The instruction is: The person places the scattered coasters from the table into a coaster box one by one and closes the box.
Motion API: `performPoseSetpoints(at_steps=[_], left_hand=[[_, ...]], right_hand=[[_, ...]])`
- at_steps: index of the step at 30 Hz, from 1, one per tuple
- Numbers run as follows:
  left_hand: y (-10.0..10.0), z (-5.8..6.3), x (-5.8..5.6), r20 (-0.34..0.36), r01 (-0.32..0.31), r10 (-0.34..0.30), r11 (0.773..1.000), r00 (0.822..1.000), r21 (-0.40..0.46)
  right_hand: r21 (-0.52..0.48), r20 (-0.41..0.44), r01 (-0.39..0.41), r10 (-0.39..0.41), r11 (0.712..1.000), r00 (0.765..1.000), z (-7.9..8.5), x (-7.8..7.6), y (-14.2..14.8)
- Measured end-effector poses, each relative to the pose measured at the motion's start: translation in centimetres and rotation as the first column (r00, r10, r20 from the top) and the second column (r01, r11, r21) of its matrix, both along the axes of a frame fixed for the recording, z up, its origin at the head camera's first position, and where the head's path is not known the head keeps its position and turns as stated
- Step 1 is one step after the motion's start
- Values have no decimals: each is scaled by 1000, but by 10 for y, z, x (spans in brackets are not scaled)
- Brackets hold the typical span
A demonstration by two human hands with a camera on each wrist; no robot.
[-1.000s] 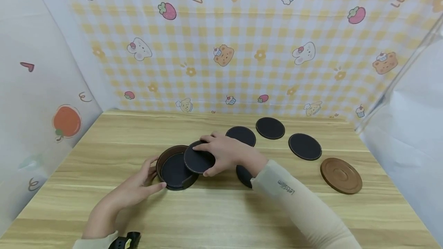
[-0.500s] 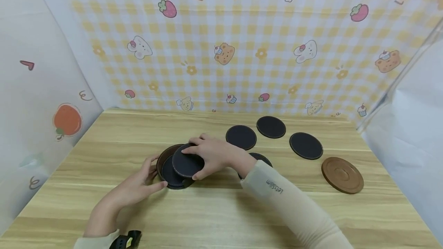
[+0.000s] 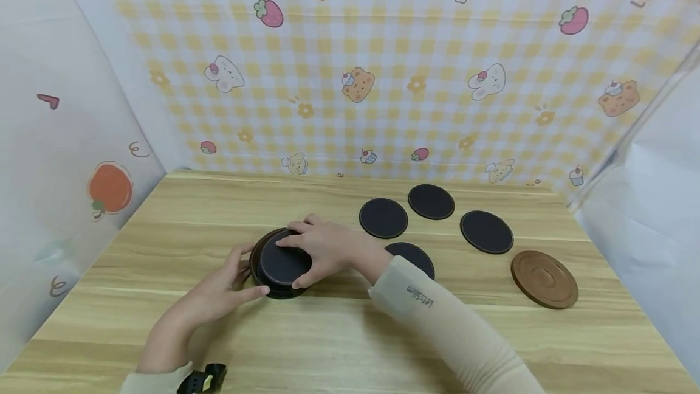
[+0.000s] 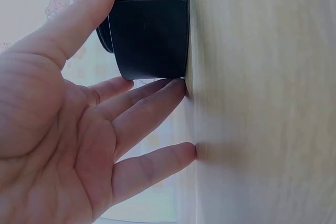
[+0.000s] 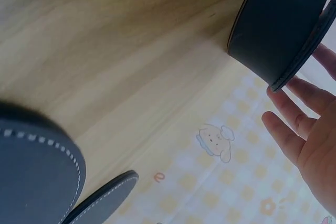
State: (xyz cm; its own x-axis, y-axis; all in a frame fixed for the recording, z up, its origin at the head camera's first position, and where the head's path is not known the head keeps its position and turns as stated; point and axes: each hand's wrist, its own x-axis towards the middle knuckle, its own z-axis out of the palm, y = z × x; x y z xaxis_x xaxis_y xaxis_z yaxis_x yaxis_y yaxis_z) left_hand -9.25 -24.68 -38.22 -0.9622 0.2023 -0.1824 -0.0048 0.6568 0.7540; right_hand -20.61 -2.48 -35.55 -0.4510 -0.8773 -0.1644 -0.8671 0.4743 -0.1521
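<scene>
In the head view my left hand holds the side of a round dark coaster holder, thumb at the front and fingers behind. The left wrist view shows the thumb over the holder's upper edge and fingertips against its wall. My right hand grips a round black stitched coaster by its edge, fingers on the far side and thumb on the near side. That coaster sits over the holder's mouth and hides most of the inside. The right wrist view shows the right hand's fingers at the coaster's rim.
Several black coasters lie flat to the right, among them a near one, partly behind the right sleeve, and a far one. Farther right is a brown round disc. A checked cloth hangs behind the wooden table.
My right hand has moved left with the coaster, from the holder's right edge to over its mouth. The near right coaster shows more from behind the sleeve. The left hand stays at the holder.
</scene>
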Motion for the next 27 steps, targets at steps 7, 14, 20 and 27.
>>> performPoseSetpoints(at_steps=[7, 14, 20, 27], left_hand=[[2, 1, -1, 2, 1, -1, 1000, 1000, 5], [3, 0, -3, -18, 7, -7, 1000, 1000, -3], [2, 0, -4, -22, 16, -16, 1000, 1000, 6], [0, 0, 0, -17, 26, -25, 999, 1000, 28]], right_hand=[[-18, -2, -3, 3, 1000, 1000, -3, 0, -6], [-22, -30, -10, 9, 1000, 1000, -5, 1, -8], [-20, -30, 3, -4, 1000, 1000, -4, 1, -9], [-24, -12, -3, 3, 1000, 1000, -5, 0, -9]])
